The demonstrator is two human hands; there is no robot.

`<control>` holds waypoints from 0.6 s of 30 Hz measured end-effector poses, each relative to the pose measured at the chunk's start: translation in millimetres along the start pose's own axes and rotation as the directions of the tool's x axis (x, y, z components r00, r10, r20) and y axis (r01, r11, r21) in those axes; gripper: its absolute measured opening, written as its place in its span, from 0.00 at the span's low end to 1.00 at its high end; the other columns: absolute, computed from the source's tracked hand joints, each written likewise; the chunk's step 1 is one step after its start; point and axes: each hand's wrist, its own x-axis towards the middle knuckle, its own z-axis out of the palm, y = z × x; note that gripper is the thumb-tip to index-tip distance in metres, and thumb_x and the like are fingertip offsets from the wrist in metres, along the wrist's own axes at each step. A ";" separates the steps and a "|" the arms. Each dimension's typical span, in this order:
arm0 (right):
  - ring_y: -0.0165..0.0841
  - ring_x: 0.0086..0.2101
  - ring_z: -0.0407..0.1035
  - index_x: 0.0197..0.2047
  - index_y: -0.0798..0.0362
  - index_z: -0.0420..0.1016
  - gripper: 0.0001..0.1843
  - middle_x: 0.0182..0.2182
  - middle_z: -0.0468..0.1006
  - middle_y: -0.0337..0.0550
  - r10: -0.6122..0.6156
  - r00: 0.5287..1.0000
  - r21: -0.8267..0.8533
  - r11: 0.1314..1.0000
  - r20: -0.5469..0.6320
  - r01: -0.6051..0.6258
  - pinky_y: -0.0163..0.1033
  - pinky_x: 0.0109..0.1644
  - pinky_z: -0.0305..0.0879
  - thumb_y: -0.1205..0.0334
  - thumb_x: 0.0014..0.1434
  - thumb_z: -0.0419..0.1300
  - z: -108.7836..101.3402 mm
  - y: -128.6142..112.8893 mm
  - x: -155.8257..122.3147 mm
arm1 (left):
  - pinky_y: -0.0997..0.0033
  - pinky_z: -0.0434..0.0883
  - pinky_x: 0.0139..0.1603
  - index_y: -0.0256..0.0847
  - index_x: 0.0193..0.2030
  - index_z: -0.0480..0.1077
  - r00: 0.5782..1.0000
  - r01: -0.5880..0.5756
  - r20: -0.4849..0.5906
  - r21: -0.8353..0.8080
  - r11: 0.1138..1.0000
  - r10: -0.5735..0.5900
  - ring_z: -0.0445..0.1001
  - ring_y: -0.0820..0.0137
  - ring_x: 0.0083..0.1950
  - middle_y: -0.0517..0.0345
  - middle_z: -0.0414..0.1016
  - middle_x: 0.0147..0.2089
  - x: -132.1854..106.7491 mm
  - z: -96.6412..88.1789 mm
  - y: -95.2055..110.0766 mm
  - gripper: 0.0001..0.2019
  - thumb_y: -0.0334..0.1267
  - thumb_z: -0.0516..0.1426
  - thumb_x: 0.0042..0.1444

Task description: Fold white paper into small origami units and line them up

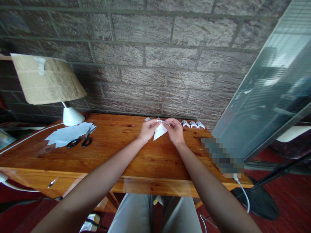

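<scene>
A folded piece of white paper (159, 131) is held up between my two hands, above the middle of the wooden table (102, 158). Its pointed end hangs down toward me. My left hand (148, 130) pinches the upper left side of the paper. On the upper right side, my right hand (175, 129) grips it with bent fingers. Small folded paper pieces (193, 124) stand in a row along the back edge, right of my hands. Another folded piece (147, 119) shows behind my left hand. The fingertips are partly hidden by the paper.
At the left lie white paper sheets (69, 134) with black-handled scissors (85, 137) on them. A lamp (71, 116) with a paper shade stands behind. A blurred-out object (222, 158) with a white cable lies at the right edge. A brick wall (157, 68) borders the table's back.
</scene>
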 end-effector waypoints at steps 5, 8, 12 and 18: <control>0.34 0.31 0.72 0.31 0.50 0.72 0.15 0.29 0.78 0.39 -0.022 1.000 0.007 1.000 0.008 0.022 0.39 0.38 0.67 0.51 0.45 0.69 -1.0 2.5 0.6 | 0.66 0.68 0.39 0.37 0.37 0.78 0.999 -0.027 0.039 0.056 0.998 0.024 0.75 0.64 0.36 0.52 0.80 0.36 0.7 -2.9 0.3 0.17 0.49 0.64 0.47; 0.34 0.31 0.72 0.31 0.50 0.72 0.16 0.29 0.78 0.39 -0.012 1.000 0.006 1.000 0.003 0.012 0.39 0.38 0.67 0.51 0.44 0.70 -1.2 2.7 1.0 | 0.67 0.68 0.39 0.37 0.37 0.78 0.997 -0.037 0.063 0.067 0.997 0.033 0.75 0.65 0.36 0.53 0.80 0.36 0.7 -3.8 1.9 0.17 0.49 0.63 0.48; 0.34 0.31 0.71 0.32 0.50 0.72 0.16 0.28 0.78 0.39 0.014 1.000 -0.009 1.000 0.001 -0.014 0.39 0.37 0.67 0.50 0.45 0.69 -0.8 -0.8 0.9 | 0.67 0.68 0.41 0.36 0.36 0.78 0.997 -0.038 0.070 0.047 0.998 0.035 0.75 0.66 0.36 0.53 0.80 0.36 0.4 -4.7 4.7 0.16 0.48 0.64 0.47; 0.34 0.31 0.72 0.33 0.50 0.72 0.16 0.29 0.78 0.39 0.020 1.000 0.004 1.000 -0.023 -0.020 0.39 0.38 0.67 0.50 0.46 0.68 0.2 -3.9 0.1 | 0.65 0.68 0.44 0.38 0.35 0.78 0.999 0.035 0.032 -0.079 0.996 -0.033 0.75 0.66 0.37 0.53 0.80 0.37 1.5 -1.4 0.0 0.16 0.47 0.66 0.43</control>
